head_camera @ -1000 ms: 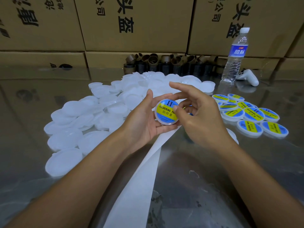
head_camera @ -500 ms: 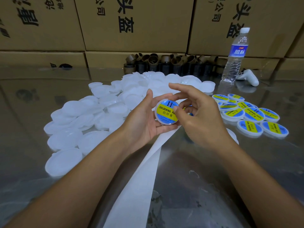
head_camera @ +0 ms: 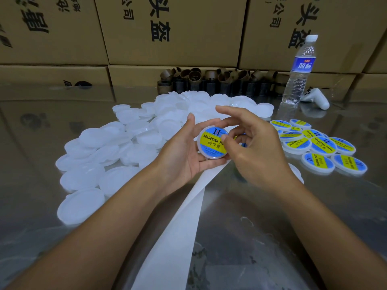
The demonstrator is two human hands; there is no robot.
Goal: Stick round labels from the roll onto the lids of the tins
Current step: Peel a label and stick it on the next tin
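Left hand (head_camera: 184, 155) holds a round white lid (head_camera: 206, 152) up over the table, with fingers curled under it and the thumb at its top edge. A blue and yellow label (head_camera: 210, 141) that says "SOLDERING PASTE" is stuck on the lid. The right hand (head_camera: 255, 149) pinches the same lid: its thumb presses on the label and its bent fingers sit behind the lid's right edge.

Big cardboard boxes (head_camera: 173, 28) stand in a wall at the back. The shiny table (head_camera: 272, 227) is in front of them. A long white paper strip (head_camera: 173, 237) runs from under the hands to the near edge. A heap of plain white lids (head_camera: 88, 176) lies on the left. A small bunch of labelled lids (head_camera: 323, 144) lies on the right. A water bottle (head_camera: 298, 74) stands at the back right, with a white controller (head_camera: 316, 99) just beside it. Brown cardboard tubes (head_camera: 209, 80) sit by the boxes.
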